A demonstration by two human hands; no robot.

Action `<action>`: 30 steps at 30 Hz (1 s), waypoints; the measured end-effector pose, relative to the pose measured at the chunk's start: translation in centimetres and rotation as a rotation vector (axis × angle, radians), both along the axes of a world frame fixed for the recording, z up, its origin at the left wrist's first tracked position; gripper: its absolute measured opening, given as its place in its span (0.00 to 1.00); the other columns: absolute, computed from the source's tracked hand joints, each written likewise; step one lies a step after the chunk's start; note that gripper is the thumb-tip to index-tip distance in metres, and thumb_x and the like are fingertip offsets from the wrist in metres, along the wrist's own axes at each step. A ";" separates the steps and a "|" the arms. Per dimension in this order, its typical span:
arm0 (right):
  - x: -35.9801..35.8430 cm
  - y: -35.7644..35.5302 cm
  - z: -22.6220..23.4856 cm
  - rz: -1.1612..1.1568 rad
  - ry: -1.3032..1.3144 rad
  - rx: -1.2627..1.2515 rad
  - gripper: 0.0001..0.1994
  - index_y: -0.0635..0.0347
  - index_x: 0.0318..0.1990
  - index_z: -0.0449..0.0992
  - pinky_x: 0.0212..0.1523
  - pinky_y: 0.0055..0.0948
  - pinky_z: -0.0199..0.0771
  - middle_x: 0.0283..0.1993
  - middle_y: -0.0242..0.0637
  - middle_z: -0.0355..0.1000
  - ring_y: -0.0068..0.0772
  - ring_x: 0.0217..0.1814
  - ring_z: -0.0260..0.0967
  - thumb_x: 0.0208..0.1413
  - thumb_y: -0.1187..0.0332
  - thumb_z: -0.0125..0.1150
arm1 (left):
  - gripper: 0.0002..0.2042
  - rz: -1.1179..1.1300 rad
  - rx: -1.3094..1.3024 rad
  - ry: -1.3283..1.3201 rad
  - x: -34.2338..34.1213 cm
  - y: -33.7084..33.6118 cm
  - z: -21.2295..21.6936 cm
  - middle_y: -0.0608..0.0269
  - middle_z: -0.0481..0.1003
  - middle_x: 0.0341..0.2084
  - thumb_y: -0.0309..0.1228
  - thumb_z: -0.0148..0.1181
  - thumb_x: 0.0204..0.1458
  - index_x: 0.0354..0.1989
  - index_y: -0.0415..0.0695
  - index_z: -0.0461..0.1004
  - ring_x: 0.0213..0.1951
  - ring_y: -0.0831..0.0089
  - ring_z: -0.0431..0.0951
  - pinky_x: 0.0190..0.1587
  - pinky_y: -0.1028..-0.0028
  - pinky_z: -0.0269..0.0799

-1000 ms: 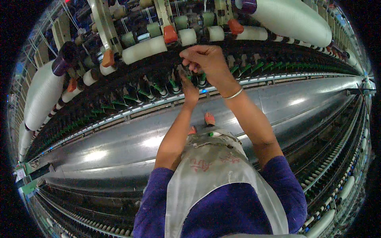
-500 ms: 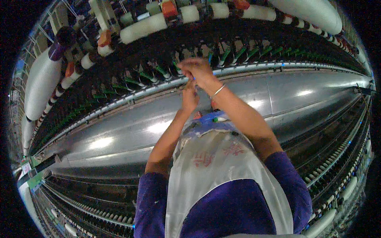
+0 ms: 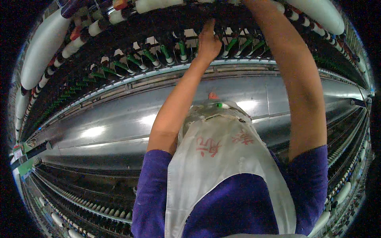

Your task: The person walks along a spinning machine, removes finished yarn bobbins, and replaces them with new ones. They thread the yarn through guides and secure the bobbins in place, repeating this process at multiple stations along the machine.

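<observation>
My left hand (image 3: 209,44) is raised among the spindles of a spinning frame. Its index finger points up into the dark gap under the rollers, while the other fingers look curled. I see no thing in it, though a fine thread would be too thin to make out. Close by on its left stands a green bobbin (image 3: 182,50) with a white lower end, one of a long row. My right forearm (image 3: 295,59) runs up past the top edge, so the right hand is out of the picture. White rollers (image 3: 158,4) cross above.
A pale rail (image 3: 131,80) runs below the bobbins, above a shiny metal cover (image 3: 107,119). Large white yarn packages (image 3: 45,51) hang at the upper left and upper right. A green-ended tube (image 3: 220,105) sticks out at my apron's (image 3: 190,170) far edge. Another spindle row (image 3: 99,208) lies behind.
My hands were together in front of the bobbins and have parted. The left moved up and slightly right among the spindles; the right went up out of view. The view has shifted too.
</observation>
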State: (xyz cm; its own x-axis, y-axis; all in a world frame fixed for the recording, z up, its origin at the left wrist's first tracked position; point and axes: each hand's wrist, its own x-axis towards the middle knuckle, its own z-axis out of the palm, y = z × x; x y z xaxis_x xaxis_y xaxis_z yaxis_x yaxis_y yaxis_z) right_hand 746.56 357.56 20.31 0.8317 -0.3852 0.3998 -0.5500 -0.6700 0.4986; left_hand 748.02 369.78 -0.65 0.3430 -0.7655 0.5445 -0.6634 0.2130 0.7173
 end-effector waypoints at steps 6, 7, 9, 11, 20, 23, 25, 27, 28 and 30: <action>1.7 -1.2 -4.3 0.013 -0.158 0.001 0.14 0.61 0.18 0.70 0.34 0.33 0.71 0.17 0.41 0.63 0.32 0.20 0.63 0.56 0.70 0.57 | 0.39 0.143 0.202 0.043 1.2 -3.4 -3.8 0.28 0.58 0.59 0.24 0.57 0.43 0.66 0.28 0.48 0.64 0.41 0.57 0.68 0.56 0.50; 1.5 -0.9 -4.5 0.014 -0.171 -0.056 0.14 0.61 0.19 0.69 0.33 0.33 0.70 0.17 0.40 0.62 0.32 0.19 0.61 0.57 0.70 0.56 | 0.39 0.119 0.256 0.048 1.2 -3.8 -4.4 0.29 0.57 0.60 0.24 0.57 0.44 0.66 0.28 0.48 0.65 0.42 0.56 0.68 0.56 0.48; 0.8 0.6 -4.4 0.018 -0.221 -0.207 0.15 0.61 0.19 0.69 0.32 0.31 0.69 0.17 0.38 0.61 0.31 0.18 0.59 0.59 0.69 0.55 | 0.39 0.073 0.208 0.042 1.1 -4.0 -4.7 0.31 0.55 0.62 0.26 0.58 0.44 0.66 0.29 0.48 0.66 0.43 0.53 0.69 0.56 0.45; 0.0 2.2 -3.3 0.142 -0.439 -0.266 0.04 0.56 0.26 0.78 0.40 0.41 0.68 0.34 0.37 0.72 0.40 0.43 0.69 0.42 0.69 0.59 | 0.38 0.036 0.427 -0.036 0.4 -3.1 -3.8 0.37 0.53 0.65 0.23 0.54 0.44 0.67 0.33 0.49 0.67 0.41 0.51 0.69 0.54 0.42; -13.2 11.9 -16.6 0.025 -0.497 0.820 0.09 0.55 0.32 0.79 0.44 0.44 0.70 0.39 0.39 0.73 0.46 0.44 0.70 0.50 0.61 0.62 | 0.18 0.039 -0.305 -0.019 2.7 5.2 10.0 0.49 0.73 0.42 0.11 0.51 0.41 0.41 0.40 0.75 0.47 0.50 0.71 0.49 0.61 0.67; -15.3 13.6 -22.2 0.100 -0.403 1.140 0.08 0.53 0.31 0.80 0.40 0.39 0.73 0.40 0.37 0.72 0.43 0.39 0.73 0.51 0.60 0.63 | 0.19 -0.018 -0.418 -0.293 5.2 -1.2 18.0 0.44 0.72 0.43 0.11 0.52 0.40 0.43 0.37 0.72 0.48 0.48 0.71 0.51 0.59 0.67; -15.6 14.6 -24.1 0.153 -0.314 1.153 0.08 0.53 0.31 0.79 0.40 0.39 0.73 0.40 0.35 0.73 0.43 0.40 0.73 0.51 0.61 0.63 | 0.26 0.125 -0.429 -0.689 6.6 -8.5 23.1 0.44 0.70 0.48 0.13 0.55 0.38 0.52 0.35 0.65 0.51 0.46 0.70 0.56 0.58 0.67; -15.8 15.4 -24.8 0.203 -0.264 1.146 0.07 0.53 0.31 0.79 0.41 0.39 0.74 0.40 0.34 0.73 0.43 0.41 0.73 0.51 0.62 0.63 | 0.26 0.199 -0.149 -0.856 8.6 -15.5 26.6 0.43 0.71 0.46 0.19 0.59 0.40 0.52 0.33 0.65 0.51 0.47 0.71 0.55 0.58 0.68; -15.9 15.7 -24.9 0.258 -0.296 1.117 0.06 0.53 0.31 0.78 0.41 0.39 0.74 0.41 0.34 0.73 0.42 0.41 0.73 0.51 0.63 0.63 | 0.26 0.279 0.092 -0.970 9.7 -18.2 27.6 0.42 0.72 0.43 0.21 0.60 0.41 0.52 0.32 0.64 0.49 0.47 0.72 0.53 0.59 0.69; -16.8 16.0 -25.2 0.309 -0.339 1.114 0.05 0.53 0.32 0.78 0.42 0.39 0.74 0.41 0.34 0.73 0.42 0.41 0.73 0.50 0.64 0.63 | 0.24 0.352 0.246 -0.927 11.5 -21.6 27.7 0.44 0.74 0.39 0.22 0.61 0.41 0.51 0.33 0.67 0.46 0.50 0.75 0.50 0.60 0.71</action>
State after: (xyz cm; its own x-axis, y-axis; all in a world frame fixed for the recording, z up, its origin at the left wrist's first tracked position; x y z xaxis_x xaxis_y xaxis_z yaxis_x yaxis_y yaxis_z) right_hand 729.73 373.60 -4.89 0.8668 -0.4609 0.1902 -0.2816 -0.7673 -0.5762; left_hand 759.53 348.22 27.03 0.0933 -0.8291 0.5513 -0.9762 -0.1849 -0.1129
